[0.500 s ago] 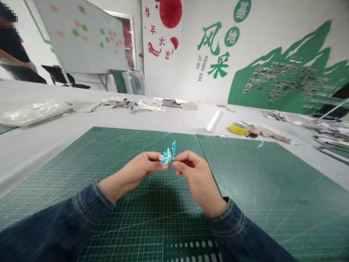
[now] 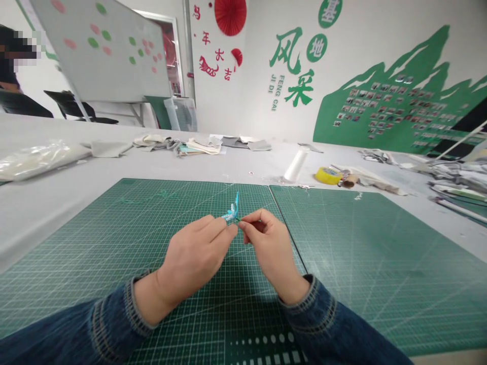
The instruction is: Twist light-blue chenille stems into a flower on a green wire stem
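White wall [image 2: 262, 116] spreads behind the worktable, bearing a green mountain mural [image 2: 384, 101] on the right, while a whiteboard [image 2: 110, 56] stands at the left. From the head view, the person holds a blue beaded flower [image 2: 230, 214] above the left cutting mat [image 2: 114, 253], near that mat's far right corner. The left hand [image 2: 196, 253], back uppermost, has its fingers drawn together on the petals, partly hiding them; the right hand [image 2: 268, 243] pinches the thin green stem [image 2: 239, 220] between thumb and forefinger. The flower looks very light, its petals bendable yet springy, the beads probably smooth and a little slippery; squeezing hard could distort the petals, so the base where they meet the stem seems the surest place to hold. Loose green thread [image 2: 164, 193] lies by the left mat's far edge. Beyond the right cutting mat's [image 2: 365, 263] far edge stand a white thread cone [image 2: 294, 166] and a yellow tape roll [image 2: 327, 175]; fabric scraps [image 2: 203, 146] line the worktable's [image 2: 243, 165] far edge, and a clear plastic bag [image 2: 41, 157] rests toward its left.
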The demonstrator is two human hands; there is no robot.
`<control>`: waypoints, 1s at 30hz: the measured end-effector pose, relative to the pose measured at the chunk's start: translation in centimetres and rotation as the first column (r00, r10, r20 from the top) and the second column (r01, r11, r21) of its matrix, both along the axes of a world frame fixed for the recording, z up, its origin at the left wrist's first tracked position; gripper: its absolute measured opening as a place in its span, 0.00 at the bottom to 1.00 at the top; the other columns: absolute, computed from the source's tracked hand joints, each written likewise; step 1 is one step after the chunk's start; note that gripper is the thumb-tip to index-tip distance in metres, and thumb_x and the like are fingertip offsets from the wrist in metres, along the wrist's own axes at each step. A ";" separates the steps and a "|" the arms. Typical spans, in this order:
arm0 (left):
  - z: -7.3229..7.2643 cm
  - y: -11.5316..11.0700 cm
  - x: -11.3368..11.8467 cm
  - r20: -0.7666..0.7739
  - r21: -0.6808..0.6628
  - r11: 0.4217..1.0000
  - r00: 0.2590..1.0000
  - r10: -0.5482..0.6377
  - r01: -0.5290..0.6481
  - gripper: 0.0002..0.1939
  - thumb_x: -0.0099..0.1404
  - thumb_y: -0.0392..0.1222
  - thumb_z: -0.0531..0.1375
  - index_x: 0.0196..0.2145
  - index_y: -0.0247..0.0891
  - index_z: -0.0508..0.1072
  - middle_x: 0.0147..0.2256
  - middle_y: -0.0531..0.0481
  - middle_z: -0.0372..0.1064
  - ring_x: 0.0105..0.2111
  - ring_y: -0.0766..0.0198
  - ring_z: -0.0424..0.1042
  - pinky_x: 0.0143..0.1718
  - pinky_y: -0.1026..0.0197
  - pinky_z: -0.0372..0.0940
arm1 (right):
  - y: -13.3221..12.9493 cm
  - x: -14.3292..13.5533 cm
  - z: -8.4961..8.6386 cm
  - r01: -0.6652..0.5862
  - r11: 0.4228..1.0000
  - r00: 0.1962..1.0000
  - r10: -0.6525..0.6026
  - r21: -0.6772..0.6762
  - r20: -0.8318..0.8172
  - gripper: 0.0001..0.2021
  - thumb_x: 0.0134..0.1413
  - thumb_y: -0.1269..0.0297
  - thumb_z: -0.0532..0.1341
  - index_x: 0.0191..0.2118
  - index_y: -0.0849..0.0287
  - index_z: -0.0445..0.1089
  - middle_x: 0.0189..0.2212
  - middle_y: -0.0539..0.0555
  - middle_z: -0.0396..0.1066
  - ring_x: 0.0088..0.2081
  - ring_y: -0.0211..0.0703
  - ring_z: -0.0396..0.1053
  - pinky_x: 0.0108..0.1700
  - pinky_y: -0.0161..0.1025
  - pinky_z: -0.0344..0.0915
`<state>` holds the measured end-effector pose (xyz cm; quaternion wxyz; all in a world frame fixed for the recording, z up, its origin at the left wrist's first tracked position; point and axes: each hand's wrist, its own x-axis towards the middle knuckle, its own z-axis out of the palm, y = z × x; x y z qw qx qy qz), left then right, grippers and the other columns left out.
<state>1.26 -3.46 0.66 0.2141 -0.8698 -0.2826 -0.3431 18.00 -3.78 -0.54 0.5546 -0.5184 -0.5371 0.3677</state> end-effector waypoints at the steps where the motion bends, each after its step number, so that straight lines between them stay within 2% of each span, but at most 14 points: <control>1: 0.2 -0.1 0.0 -0.043 0.034 0.999 0.999 0.007 -0.006 0.08 0.69 0.31 0.56 0.38 0.32 0.77 0.25 0.51 0.65 0.25 0.61 0.60 0.28 0.56 0.59 | -0.1 0.0 0.0 0.029 0.999 0.997 -0.032 0.043 0.077 0.06 0.53 0.71 0.64 0.28 0.57 0.68 0.19 0.45 0.65 0.23 0.38 0.64 0.28 0.37 0.61; 3: 0.5 -0.3 0.0 -0.098 0.079 0.997 0.995 0.011 -0.004 0.08 0.69 0.31 0.56 0.38 0.32 0.76 0.25 0.51 0.64 0.25 0.60 0.58 0.27 0.55 0.58 | -0.2 0.0 0.0 0.061 0.981 0.962 -0.107 0.184 0.250 0.07 0.53 0.74 0.63 0.27 0.57 0.68 0.23 0.47 0.66 0.26 0.39 0.64 0.30 0.37 0.60; 5: 0.9 -0.3 -0.1 -0.118 0.116 0.993 0.993 0.005 0.009 0.08 0.69 0.31 0.56 0.38 0.32 0.76 0.26 0.51 0.65 0.26 0.60 0.58 0.27 0.55 0.57 | -0.4 0.1 -0.1 0.019 0.948 0.903 -0.152 0.317 0.401 0.09 0.54 0.77 0.61 0.27 0.58 0.67 0.27 0.49 0.66 0.30 0.39 0.64 0.33 0.38 0.59; 7: 1.2 -0.2 -0.3 -0.121 0.127 0.992 0.993 0.007 0.008 0.09 0.69 0.31 0.56 0.37 0.33 0.76 0.25 0.51 0.64 0.26 0.60 0.58 0.27 0.55 0.57 | -0.6 0.1 -0.2 -0.067 0.928 0.848 -0.140 0.367 0.511 0.10 0.57 0.78 0.59 0.28 0.58 0.66 0.29 0.50 0.66 0.32 0.40 0.64 0.34 0.38 0.59; 9: 1.3 0.1 -0.6 -0.114 0.103 0.995 0.993 0.026 -0.015 0.09 0.69 0.31 0.56 0.36 0.34 0.77 0.25 0.51 0.64 0.26 0.60 0.58 0.28 0.56 0.57 | -0.7 0.1 -0.3 -0.150 0.922 0.801 -0.097 0.356 0.590 0.10 0.60 0.77 0.57 0.29 0.58 0.66 0.30 0.50 0.65 0.32 0.40 0.64 0.35 0.38 0.60; 11: 1.4 0.5 -1.1 -0.080 0.032 0.998 0.995 0.058 -0.055 0.10 0.70 0.32 0.56 0.37 0.35 0.78 0.25 0.51 0.64 0.26 0.61 0.59 0.29 0.57 0.58 | -0.7 0.2 -0.2 -0.212 0.918 0.768 -0.056 0.336 0.637 0.10 0.61 0.77 0.57 0.30 0.58 0.66 0.30 0.51 0.66 0.32 0.40 0.64 0.35 0.38 0.60; 14: 1.5 1.4 -1.9 0.011 -0.137 0.984 0.993 0.114 -0.111 0.09 0.70 0.36 0.57 0.38 0.40 0.79 0.27 0.51 0.66 0.30 0.61 0.63 0.32 0.58 0.59 | -0.6 0.4 -0.2 -0.287 0.905 0.760 0.016 0.314 0.650 0.10 0.61 0.78 0.57 0.31 0.58 0.67 0.31 0.51 0.68 0.33 0.40 0.65 0.36 0.38 0.61; 17: 1.8 2.5 -2.7 0.086 -0.360 0.926 0.985 0.151 -0.111 0.08 0.69 0.42 0.60 0.35 0.44 0.80 0.27 0.53 0.68 0.32 0.62 0.66 0.34 0.59 0.58 | -0.5 0.5 0.0 -0.339 0.894 0.777 0.091 0.293 0.623 0.09 0.60 0.77 0.58 0.32 0.57 0.69 0.32 0.50 0.69 0.34 0.39 0.66 0.38 0.38 0.62; 21: 2.1 3.9 -3.3 0.159 -0.646 0.763 0.972 0.172 -0.030 0.06 0.64 0.43 0.64 0.32 0.47 0.81 0.25 0.54 0.68 0.31 0.62 0.68 0.33 0.60 0.58 | -0.6 0.6 0.5 -0.366 0.888 0.831 0.177 0.279 0.527 0.10 0.57 0.79 0.61 0.30 0.57 0.71 0.30 0.48 0.69 0.33 0.37 0.67 0.36 0.37 0.62; 24: 1.9 4.6 -3.4 0.226 -0.782 0.619 0.959 0.170 0.075 0.06 0.61 0.45 0.65 0.30 0.45 0.82 0.24 0.54 0.69 0.31 0.62 0.68 0.34 0.60 0.59 | -0.6 0.6 1.0 -0.371 0.899 0.871 0.251 0.231 0.421 0.09 0.53 0.79 0.65 0.28 0.57 0.73 0.29 0.48 0.70 0.32 0.38 0.67 0.35 0.37 0.62; 27: 1.2 4.7 -2.9 0.327 -0.879 0.422 0.925 0.192 0.223 0.06 0.58 0.44 0.65 0.29 0.42 0.82 0.27 0.53 0.72 0.31 0.62 0.69 0.34 0.60 0.60 | -0.6 0.5 1.3 -0.349 0.930 0.926 0.322 0.120 0.199 0.07 0.49 0.77 0.67 0.27 0.57 0.74 0.26 0.48 0.70 0.28 0.37 0.66 0.31 0.37 0.61; 29: 0.6 4.5 -2.3 0.386 -0.904 0.285 0.894 0.227 0.319 0.06 0.58 0.43 0.65 0.29 0.40 0.80 0.28 0.53 0.74 0.31 0.62 0.70 0.34 0.60 0.61 | -0.5 0.5 1.2 -0.319 0.947 0.948 0.320 0.045 -0.006 0.05 0.49 0.74 0.68 0.28 0.57 0.73 0.24 0.47 0.69 0.24 0.36 0.63 0.28 0.37 0.59; 30: 0.3 4.3 -1.9 0.409 -0.904 0.239 0.881 0.240 0.354 0.06 0.58 0.43 0.65 0.29 0.39 0.80 0.27 0.53 0.74 0.30 0.62 0.70 0.34 0.60 0.62 | -0.4 0.5 1.1 -0.294 0.956 0.951 0.295 0.023 -0.088 0.04 0.49 0.72 0.68 0.28 0.57 0.73 0.21 0.46 0.67 0.23 0.35 0.62 0.27 0.36 0.58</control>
